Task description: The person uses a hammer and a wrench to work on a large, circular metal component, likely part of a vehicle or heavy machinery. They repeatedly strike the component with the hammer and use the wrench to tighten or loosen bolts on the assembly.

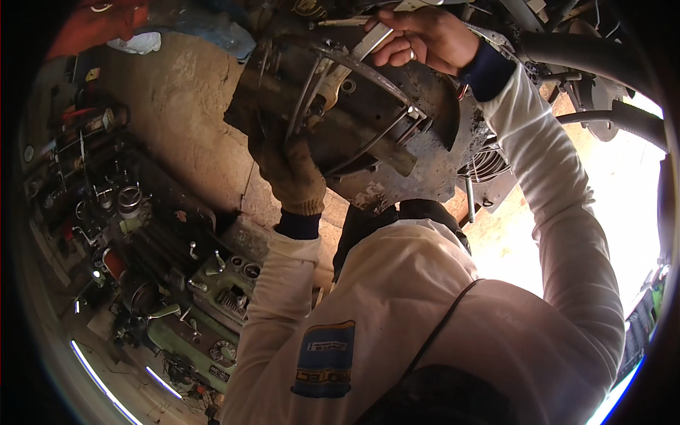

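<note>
My left hand (294, 177), in a brown work glove, is closed at the left side of a dark, worn metal assembly. What it grips there is lost in shadow. My bare right hand (435, 42), with a ring on one finger, is wrapped round a silver flat bar-shaped tool (372, 42) at the top. The bar slants down left toward a dull metal fitting (331, 88). A curved metal frame (372, 74) arches over the dark plate (439, 173), between my two hands. A thick rusty bar (397, 157) crosses beneath the frame.
A green lathe (188, 340) with several levers and dials stands at the left. Dark hoses (588, 60) run along the upper right. A coiled spring-like part (489, 164) is right of the plate. Red and blue cloth (205, 25) shows at the upper left, above the brown floor (170, 92).
</note>
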`<act>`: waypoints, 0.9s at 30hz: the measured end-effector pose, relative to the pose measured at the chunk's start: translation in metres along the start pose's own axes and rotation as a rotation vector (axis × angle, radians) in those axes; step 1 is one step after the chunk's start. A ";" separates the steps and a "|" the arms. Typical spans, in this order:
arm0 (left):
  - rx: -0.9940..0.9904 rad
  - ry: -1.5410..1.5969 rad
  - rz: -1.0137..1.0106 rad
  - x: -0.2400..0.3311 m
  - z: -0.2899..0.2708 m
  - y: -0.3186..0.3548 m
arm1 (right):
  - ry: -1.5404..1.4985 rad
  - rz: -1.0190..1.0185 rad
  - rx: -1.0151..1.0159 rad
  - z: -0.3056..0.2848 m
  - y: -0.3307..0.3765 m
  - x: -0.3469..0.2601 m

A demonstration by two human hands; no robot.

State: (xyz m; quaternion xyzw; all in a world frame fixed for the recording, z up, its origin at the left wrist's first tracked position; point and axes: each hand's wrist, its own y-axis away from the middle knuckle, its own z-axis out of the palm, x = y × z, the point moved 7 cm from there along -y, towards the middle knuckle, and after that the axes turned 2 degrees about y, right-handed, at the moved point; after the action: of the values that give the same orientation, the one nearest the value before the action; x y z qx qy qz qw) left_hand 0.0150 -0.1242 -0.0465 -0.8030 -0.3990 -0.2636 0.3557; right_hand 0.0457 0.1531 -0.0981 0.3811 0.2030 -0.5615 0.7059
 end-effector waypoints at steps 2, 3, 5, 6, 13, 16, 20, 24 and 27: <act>0.005 0.003 0.018 0.000 0.000 0.000 | 0.012 -0.005 -0.066 -0.002 -0.016 0.000; 0.005 -0.015 0.010 -0.001 0.000 0.002 | 0.016 -0.007 -0.102 -0.003 -0.027 0.000; 0.001 -0.040 0.032 -0.001 0.000 0.001 | 0.086 -0.021 -0.131 0.002 -0.042 -0.008; 0.005 -0.053 0.056 -0.001 0.000 0.000 | 0.103 -0.013 -0.160 0.005 -0.053 -0.008; 0.046 -0.025 0.044 -0.004 -0.002 0.001 | 0.227 0.086 -0.252 0.031 -0.109 -0.014; 0.050 0.012 0.023 -0.006 -0.002 0.000 | 0.246 0.089 -0.274 0.036 -0.132 -0.009; 0.040 0.034 -0.008 -0.005 0.000 -0.001 | 0.229 0.152 -0.353 0.038 -0.152 0.001; 0.038 0.073 -0.009 -0.012 -0.001 0.003 | 0.285 0.056 -0.241 0.029 -0.149 0.001; 0.057 0.067 -0.013 -0.012 -0.002 0.006 | 0.238 -0.030 -0.107 0.023 -0.087 -0.009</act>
State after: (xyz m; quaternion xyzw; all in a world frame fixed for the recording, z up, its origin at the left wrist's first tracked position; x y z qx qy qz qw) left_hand 0.0129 -0.1338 -0.0559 -0.7807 -0.3993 -0.2814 0.3898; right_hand -0.0429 0.1339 -0.1042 0.4038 0.3209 -0.5110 0.6877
